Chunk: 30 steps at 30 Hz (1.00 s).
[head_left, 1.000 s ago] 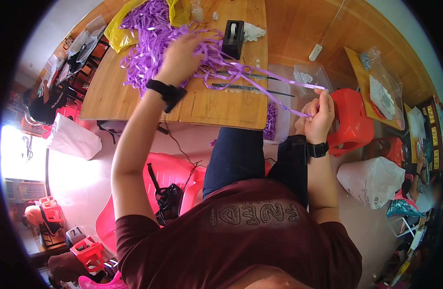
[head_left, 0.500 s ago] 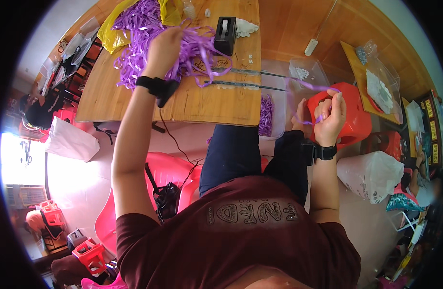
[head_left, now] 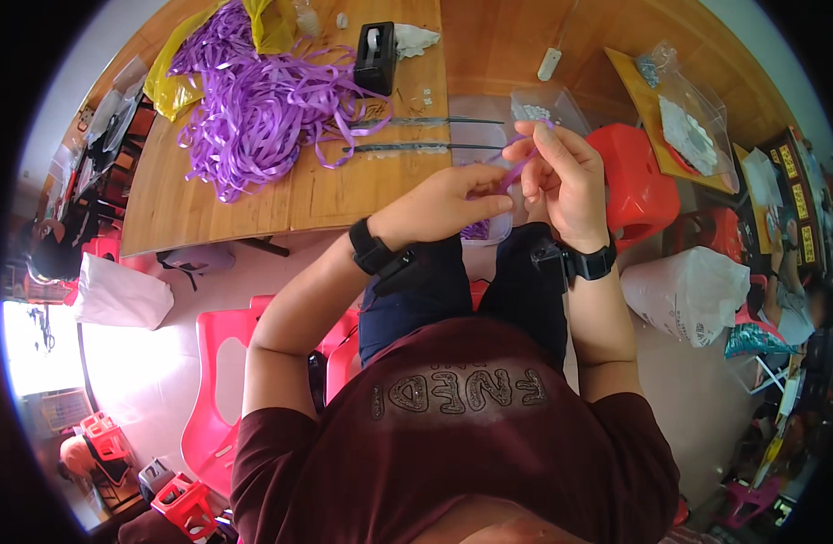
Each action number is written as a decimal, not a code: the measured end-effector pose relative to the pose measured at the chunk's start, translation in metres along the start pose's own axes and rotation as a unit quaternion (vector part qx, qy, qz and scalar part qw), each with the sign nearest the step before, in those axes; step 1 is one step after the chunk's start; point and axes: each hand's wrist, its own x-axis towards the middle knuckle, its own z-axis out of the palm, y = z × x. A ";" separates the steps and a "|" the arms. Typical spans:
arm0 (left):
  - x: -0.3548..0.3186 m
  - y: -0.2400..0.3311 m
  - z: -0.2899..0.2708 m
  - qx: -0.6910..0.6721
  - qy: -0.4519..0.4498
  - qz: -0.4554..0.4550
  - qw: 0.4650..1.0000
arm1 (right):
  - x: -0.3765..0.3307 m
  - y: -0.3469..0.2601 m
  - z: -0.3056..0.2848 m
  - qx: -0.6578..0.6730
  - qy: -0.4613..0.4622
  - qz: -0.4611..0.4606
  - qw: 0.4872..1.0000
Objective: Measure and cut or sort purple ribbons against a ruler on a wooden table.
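A loose purple ribbon (head_left: 518,170) runs between my two hands, just beyond the table's right edge. My right hand (head_left: 569,186) is raised with thumb and forefinger closed on the ribbon near its upper end. Close beside it, my left hand (head_left: 448,207) has its fingers bent around the ribbon's lower part. Two thin dark rods (head_left: 478,147) stick out from the table edge just beyond my hands. On the table lies a big tangled heap of purple ribbon (head_left: 244,113), partly spilling from a yellow plastic bag (head_left: 167,86).
The wooden table (head_left: 317,204) also bears a black tape dispenser (head_left: 375,59) and crumpled white tissue. Clear plastic bins (head_left: 498,218) holding purple pieces and white bits stand beyond my hands. At the right are a red stool (head_left: 629,186) and a white sack (head_left: 684,290).
My left hand has left the ribbon heap and come right, beside my right hand. The ribbon stretched loosely past the rods is now gathered between both hands. The view has shifted slightly.
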 end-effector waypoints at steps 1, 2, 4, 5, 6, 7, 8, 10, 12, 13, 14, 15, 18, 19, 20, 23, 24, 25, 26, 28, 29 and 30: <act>0.001 -0.002 0.005 -0.002 -0.004 0.002 1.000 | 0.000 -0.001 -0.005 -0.002 0.004 -0.001 1.000; 0.001 -0.002 0.008 -0.060 0.026 -0.004 0.998 | 0.001 -0.001 -0.013 -0.003 -0.007 -0.015 1.000; 0.002 0.002 0.008 -0.119 0.051 -0.012 0.991 | 0.002 0.001 -0.029 -0.004 -0.013 -0.030 0.999; 0.002 0.005 0.004 -0.115 0.069 -0.048 0.990 | 0.002 0.002 -0.038 -0.015 -0.005 -0.023 1.000; 0.001 0.011 0.001 -0.109 0.091 -0.085 0.986 | 0.002 0.004 -0.045 -0.024 -0.001 -0.015 1.000; 0.001 0.015 0.001 -0.069 0.112 -0.094 0.987 | 0.002 0.005 -0.052 -0.023 0.000 -0.014 1.000; 0.002 0.016 0.000 -0.068 0.112 -0.095 0.987 | 0.002 0.006 -0.059 -0.128 0.026 0.026 0.991; 0.008 0.016 -0.005 -0.035 0.107 -0.132 0.985 | 0.001 0.013 -0.066 -0.231 0.054 0.066 0.969; 0.014 0.010 -0.003 -0.009 0.104 -0.116 0.988 | -0.001 0.025 -0.066 -0.303 0.051 -0.031 0.951; 0.016 0.008 -0.002 0.017 0.103 -0.099 0.990 | -0.002 0.029 -0.066 -0.284 0.008 -0.026 0.958; 0.018 0.007 -0.002 0.017 0.101 -0.101 0.990 | -0.003 0.031 -0.066 -0.283 0.010 -0.025 0.959; 0.021 0.011 -0.002 0.024 0.086 -0.105 0.990 | -0.005 0.031 -0.060 -0.300 -0.043 -0.061 0.951; 0.028 0.012 0.002 0.027 0.065 -0.104 0.992 | -0.008 0.031 -0.049 -0.357 -0.116 -0.066 0.924; 0.030 0.012 0.003 0.025 0.062 -0.099 0.993 | -0.009 0.035 -0.047 -0.322 -0.113 -0.035 0.939; 0.032 0.013 0.004 0.024 0.057 -0.098 0.993 | -0.010 0.038 -0.046 -0.285 -0.111 -0.005 0.952; 0.035 0.010 0.003 0.014 0.055 -0.116 0.992 | -0.010 0.043 -0.053 -0.259 -0.082 0.037 0.962; 0.033 0.006 0.001 0.038 0.065 -0.107 0.991 | -0.010 0.044 -0.056 -0.306 -0.063 0.033 0.949; 0.032 0.003 0.000 0.061 0.074 -0.098 0.991 | -0.009 0.044 -0.061 -0.306 -0.059 0.033 0.950; 0.031 0.001 -0.003 0.061 0.070 -0.097 0.991 | -0.008 0.044 -0.066 -0.336 -0.057 0.023 0.940; 0.031 0.004 -0.005 0.140 0.070 -0.112 0.981 | -0.008 0.042 -0.073 -0.367 -0.052 0.013 0.929; 0.032 0.005 -0.004 0.140 0.067 -0.110 0.982 | -0.009 0.041 -0.075 -0.362 -0.063 0.013 0.930; 0.034 0.006 -0.002 0.136 0.072 -0.122 0.981 | -0.009 0.039 -0.076 -0.357 -0.075 0.013 0.931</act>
